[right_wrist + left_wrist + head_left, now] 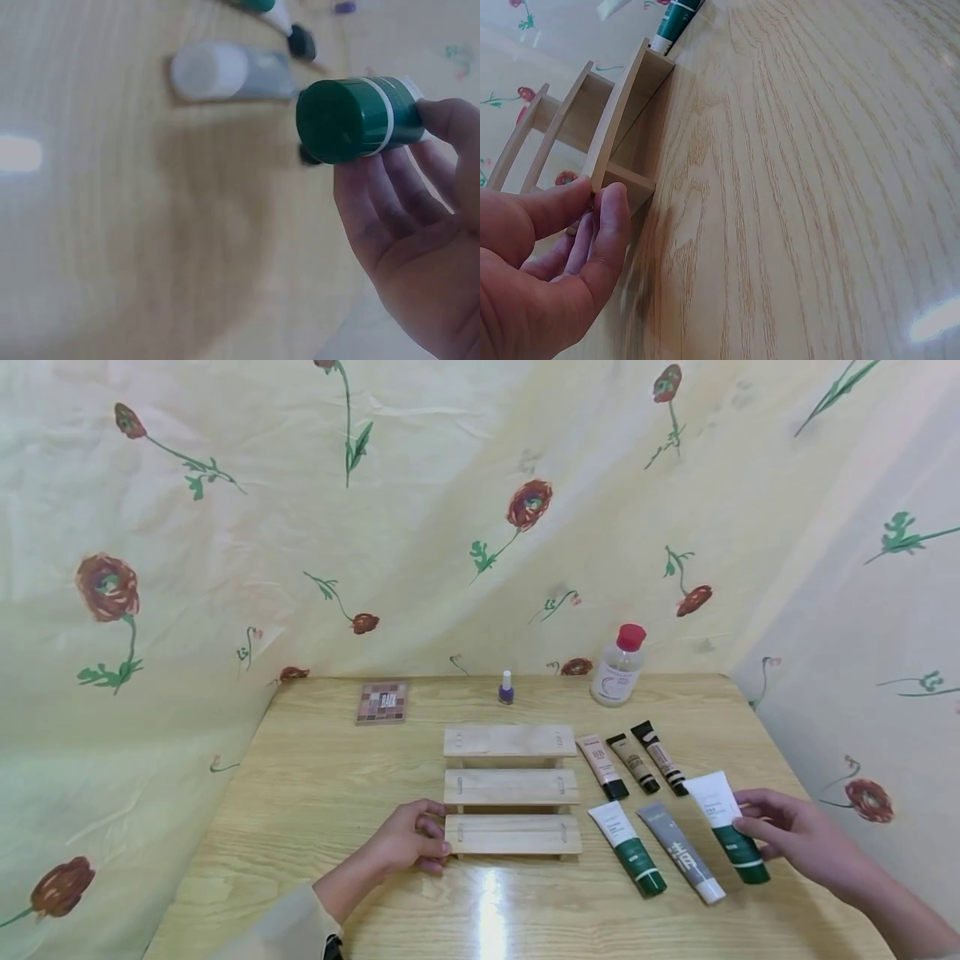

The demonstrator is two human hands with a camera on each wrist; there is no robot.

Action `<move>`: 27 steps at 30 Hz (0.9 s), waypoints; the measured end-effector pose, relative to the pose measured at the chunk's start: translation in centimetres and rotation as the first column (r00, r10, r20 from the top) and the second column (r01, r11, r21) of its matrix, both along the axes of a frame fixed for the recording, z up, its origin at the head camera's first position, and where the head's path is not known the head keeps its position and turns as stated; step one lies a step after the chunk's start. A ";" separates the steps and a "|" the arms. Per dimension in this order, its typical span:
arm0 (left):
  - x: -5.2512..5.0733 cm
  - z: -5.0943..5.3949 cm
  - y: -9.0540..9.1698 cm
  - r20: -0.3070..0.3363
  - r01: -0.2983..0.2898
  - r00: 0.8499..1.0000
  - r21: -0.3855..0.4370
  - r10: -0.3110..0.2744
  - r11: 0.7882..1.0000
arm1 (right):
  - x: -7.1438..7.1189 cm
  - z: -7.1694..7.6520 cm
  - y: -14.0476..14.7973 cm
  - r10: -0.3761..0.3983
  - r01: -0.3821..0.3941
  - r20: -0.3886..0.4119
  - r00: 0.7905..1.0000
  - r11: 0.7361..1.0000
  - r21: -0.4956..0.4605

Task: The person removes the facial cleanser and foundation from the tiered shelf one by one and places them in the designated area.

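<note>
At the lower left corner of a three-tier wooden rack, my left hand pinches the end of the lowest step. The left wrist view shows thumb and fingertips on that step's edge. My right hand holds a white and green squeeze tube above the table's right side, its green cap facing the right wrist camera. Nearest to it on the table lies a grey tube with a white cap. Left of that is another white and green tube, close to the rack.
Behind these lie a pink tube, a beige tube and a black-capped slim tube. Farther back stand a red-capped bottle and purple nail polish. An eyeshadow palette lies at back left. Flowered cloth hangs behind the table.
</note>
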State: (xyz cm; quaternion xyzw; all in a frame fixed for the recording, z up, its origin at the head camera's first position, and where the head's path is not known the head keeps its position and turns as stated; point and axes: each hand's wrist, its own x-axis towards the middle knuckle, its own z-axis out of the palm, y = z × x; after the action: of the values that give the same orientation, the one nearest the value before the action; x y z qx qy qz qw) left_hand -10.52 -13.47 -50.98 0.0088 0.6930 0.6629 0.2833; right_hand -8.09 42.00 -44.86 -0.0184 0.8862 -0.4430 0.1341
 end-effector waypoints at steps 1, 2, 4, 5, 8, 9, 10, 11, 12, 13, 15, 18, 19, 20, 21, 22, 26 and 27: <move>0.0 0.0 0.0 0.000 0.000 1.000 0.001 0.000 1.000 | 0.3 -0.3 0.3 -0.005 0.005 0.013 1.000 1.000 0.011; 0.0 0.0 0.0 0.001 -0.001 1.000 0.002 0.001 1.000 | 0.5 -0.6 0.7 -0.012 0.012 0.024 1.000 1.000 0.026; 0.0 0.1 0.0 0.002 -0.001 1.000 0.007 0.001 1.000 | 0.9 -1.0 1.2 -0.029 0.026 0.057 0.998 0.998 0.053; 0.0 0.1 0.0 0.003 -0.001 1.000 0.008 0.001 1.000 | 1.1 -1.3 1.5 -0.033 0.029 0.069 0.997 0.998 0.057; 0.0 0.1 0.0 0.006 -0.002 1.000 0.010 0.002 1.000 | 1.3 -1.9 2.1 -0.051 0.042 0.127 0.991 0.997 0.069; 0.0 0.1 0.0 0.007 -0.001 1.000 0.011 0.001 1.000 | 1.3 -2.1 2.3 -0.056 0.046 0.149 0.987 0.996 0.071; 0.0 0.1 0.0 0.007 0.000 1.000 0.011 0.000 1.000 | 1.3 -2.2 2.4 -0.060 0.048 0.163 0.985 0.996 0.074; 0.0 0.2 0.0 0.008 0.000 1.000 0.011 0.000 1.000 | 1.3 -2.4 2.6 -0.056 0.043 0.169 0.984 0.996 0.079; 0.0 0.2 0.0 0.007 0.001 1.000 0.011 -0.001 1.000 | 1.3 -2.5 2.7 -0.059 0.044 0.178 0.982 0.996 0.084; 0.0 0.2 0.0 0.008 0.001 1.000 0.012 -0.001 1.000 | 1.3 -2.7 2.8 -0.060 0.045 0.184 0.981 0.995 0.085; 0.0 0.1 0.0 0.008 0.002 1.000 0.012 -0.002 1.000 | 1.3 -3.1 2.9 -0.059 0.043 0.195 0.979 0.996 0.084; 0.0 0.1 0.0 0.008 0.001 1.000 0.009 -0.001 1.000 | 1.3 -3.6 3.1 -0.045 0.031 0.206 0.977 0.997 0.075; 0.0 0.1 0.0 0.008 0.001 1.000 0.008 -0.001 1.000 | 1.3 -3.8 3.2 -0.037 0.023 0.208 0.977 0.997 0.070; 0.0 0.1 0.0 0.008 0.001 1.000 0.007 -0.001 1.000 | 1.3 -3.9 3.2 -0.032 0.019 0.211 0.977 0.998 0.065; 0.0 0.1 0.0 0.008 0.000 1.000 0.006 0.000 1.000 | 1.3 -4.1 3.3 -0.027 0.015 0.211 0.977 0.998 0.060; 0.0 0.1 0.0 0.008 0.000 1.000 0.005 0.000 1.000 | 1.3 -4.2 3.3 -0.023 0.010 0.211 0.977 0.998 0.060; 0.0 0.1 0.0 0.010 0.001 1.000 0.006 -0.001 1.000 | 1.2 -4.5 3.3 -0.026 0.012 0.208 0.978 0.998 0.066; 0.0 0.1 0.0 0.010 0.002 1.000 0.006 -0.002 1.000 | 1.2 -4.5 3.2 -0.027 0.012 0.204 0.979 0.997 0.070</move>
State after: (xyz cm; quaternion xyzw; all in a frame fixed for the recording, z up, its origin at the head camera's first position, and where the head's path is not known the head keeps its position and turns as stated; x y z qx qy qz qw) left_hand -10.51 -13.51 -50.86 0.0071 0.6895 0.6649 0.2872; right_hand -6.86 45.21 -49.35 0.0406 0.8826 -0.4131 0.2208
